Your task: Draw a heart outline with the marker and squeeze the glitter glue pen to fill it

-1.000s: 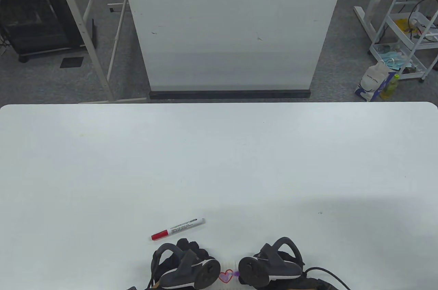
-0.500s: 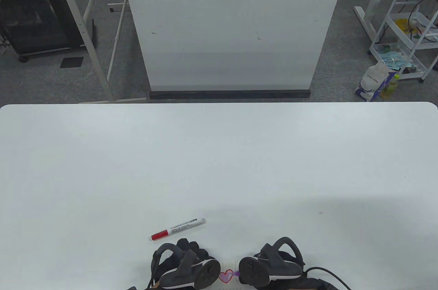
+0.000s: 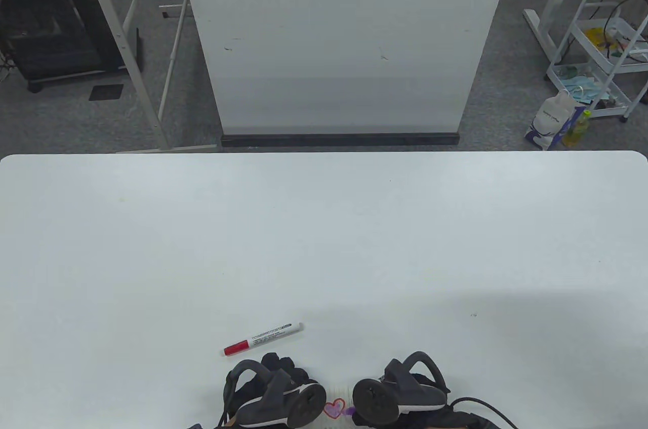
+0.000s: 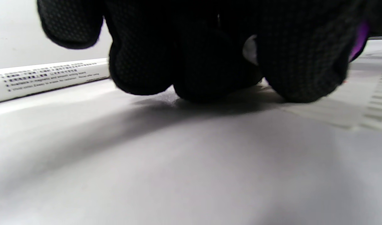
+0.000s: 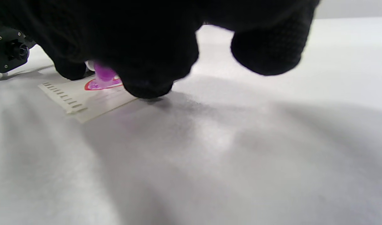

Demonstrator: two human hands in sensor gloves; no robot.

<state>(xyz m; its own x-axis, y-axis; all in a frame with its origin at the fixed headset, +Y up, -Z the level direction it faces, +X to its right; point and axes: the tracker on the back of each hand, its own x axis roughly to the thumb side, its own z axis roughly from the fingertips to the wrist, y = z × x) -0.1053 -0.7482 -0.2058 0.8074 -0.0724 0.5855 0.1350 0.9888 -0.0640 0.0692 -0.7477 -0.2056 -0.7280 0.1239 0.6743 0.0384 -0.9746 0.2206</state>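
Observation:
A small heart (image 3: 334,407) with a red outline is drawn on a slip of paper (image 3: 340,390) at the table's near edge. My right hand (image 3: 400,393) grips a purple glitter glue pen (image 5: 104,73), whose tip touches the heart (image 5: 100,84) at its right side. The pen's barrel is hidden inside the glove. My left hand (image 3: 273,391) rests its fingertips (image 4: 206,81) on the table by the paper's left edge and holds nothing. The white marker (image 3: 263,339) with a red cap lies just beyond the left hand and shows as a white barrel (image 4: 47,79) behind the fingers.
The white table (image 3: 324,236) stretches far ahead. A white board (image 3: 344,39) stands on the floor behind it. A cart (image 3: 602,59) with clutter and a bag (image 3: 552,120) sit at the back right.
The purple pen tip has slid a little toward the near edge along the heart's right side. The left hand and the marker have stayed put.

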